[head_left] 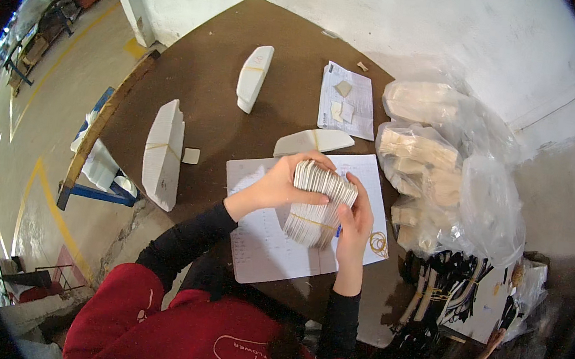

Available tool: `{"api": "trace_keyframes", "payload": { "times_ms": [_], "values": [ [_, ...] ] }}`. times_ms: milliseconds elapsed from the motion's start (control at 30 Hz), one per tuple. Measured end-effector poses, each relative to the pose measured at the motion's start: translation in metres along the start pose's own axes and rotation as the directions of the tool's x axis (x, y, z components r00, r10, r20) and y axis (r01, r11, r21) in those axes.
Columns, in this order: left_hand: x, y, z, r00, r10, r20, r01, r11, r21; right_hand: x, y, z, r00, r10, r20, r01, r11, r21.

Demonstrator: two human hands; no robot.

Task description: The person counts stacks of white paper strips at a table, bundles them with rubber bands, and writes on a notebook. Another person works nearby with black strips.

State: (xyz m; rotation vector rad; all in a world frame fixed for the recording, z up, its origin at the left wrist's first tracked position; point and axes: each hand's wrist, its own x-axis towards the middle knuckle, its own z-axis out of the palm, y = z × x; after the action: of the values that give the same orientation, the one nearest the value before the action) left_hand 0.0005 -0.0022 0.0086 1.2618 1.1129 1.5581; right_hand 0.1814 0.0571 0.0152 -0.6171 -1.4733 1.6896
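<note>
Card stack: a thick bundle of white cards (316, 206) sits between both hands, raised just above an open notebook (274, 247) near the middle of the brown counter (200, 81); a yellowish rubber band crosses its lower half.
Left hand: the left hand (280, 186) comes in from the lower left and lies along the stack's left and upper side — fingers curled over the fanned top edge, thumb on the near face.
Left arm: black sleeve, forearm angled up and to the right from the red-clad shoulder.
Right hand: the right hand (358, 217) stands nearly upright at the stack's right edge, fingers bent round that edge and pressing on it.
Right arm: black sleeve, forearm rising almost straight from the lower edge of the view.
Grip: both hands are closed on the stack and hold it between them; neither is slack.
Loose band: a rubber band (379, 244) lies on the notebook page, just right of the right hand.
Other bundles: banded white stacks (163, 154) lie on the counter to the left and behind — well apart from the hands.
Bags: clear plastic bags of pale pieces (434, 166) are heaped at the right.
Paper sheet: a printed sheet (347, 102) with small scraps on it lies behind the notebook.
</note>
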Motion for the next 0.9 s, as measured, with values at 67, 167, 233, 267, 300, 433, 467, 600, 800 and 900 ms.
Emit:
{"api": "trace_keyframes", "payload": {
  "times_ms": [67,167,233,267,300,433,467,600,800,900],
  "values": [
    [0.014,-0.002,-0.003,0.999,-0.054,0.011,0.053,0.998,0.041,0.017,0.005,-0.011,0.997,-0.069,-0.025,0.062,0.975,-0.215],
    [0.032,-0.006,-0.011,0.992,-0.117,0.044,0.116,0.993,0.029,0.028,-0.001,-0.018,0.995,-0.081,-0.05,0.06,0.938,-0.341],
    [0.035,-0.012,-0.016,0.986,-0.159,0.055,0.159,0.987,0.0,0.03,0.0,-0.02,0.998,-0.027,-0.057,0.01,0.96,-0.281],
    [0.034,-0.014,-0.018,0.986,-0.154,0.062,0.157,0.987,-0.037,0.029,0.002,-0.019,0.997,-0.026,-0.067,0.009,0.968,-0.249],
    [0.033,-0.017,-0.021,0.986,-0.15,0.068,0.155,0.985,-0.075,0.028,0.003,-0.017,0.997,-0.025,-0.076,0.008,0.976,-0.218],
    [0.026,-0.025,-0.021,0.984,-0.169,0.05,0.175,0.968,-0.181,0.022,0.01,-0.015,0.989,-0.01,-0.144,-0.015,0.986,-0.166],
    [0.025,-0.025,-0.02,0.983,-0.179,0.039,0.183,0.96,-0.21,0.021,0.011,-0.014,0.986,0.0,-0.167,-0.026,0.988,-0.153],
    [0.022,-0.024,-0.015,0.978,-0.208,0.028,0.208,0.939,-0.273,0.017,0.015,-0.018,0.986,-0.082,-0.144,0.046,0.972,-0.232],
    [0.02,-0.027,-0.017,0.98,-0.191,0.051,0.198,0.953,-0.229,0.016,0.011,-0.014,0.983,-0.133,-0.126,0.104,0.972,-0.212],
    [0.02,-0.026,-0.016,0.982,-0.182,0.047,0.188,0.954,-0.235,0.014,0.011,-0.014,0.983,-0.145,-0.114,0.119,0.971,-0.208]
  ]
}}
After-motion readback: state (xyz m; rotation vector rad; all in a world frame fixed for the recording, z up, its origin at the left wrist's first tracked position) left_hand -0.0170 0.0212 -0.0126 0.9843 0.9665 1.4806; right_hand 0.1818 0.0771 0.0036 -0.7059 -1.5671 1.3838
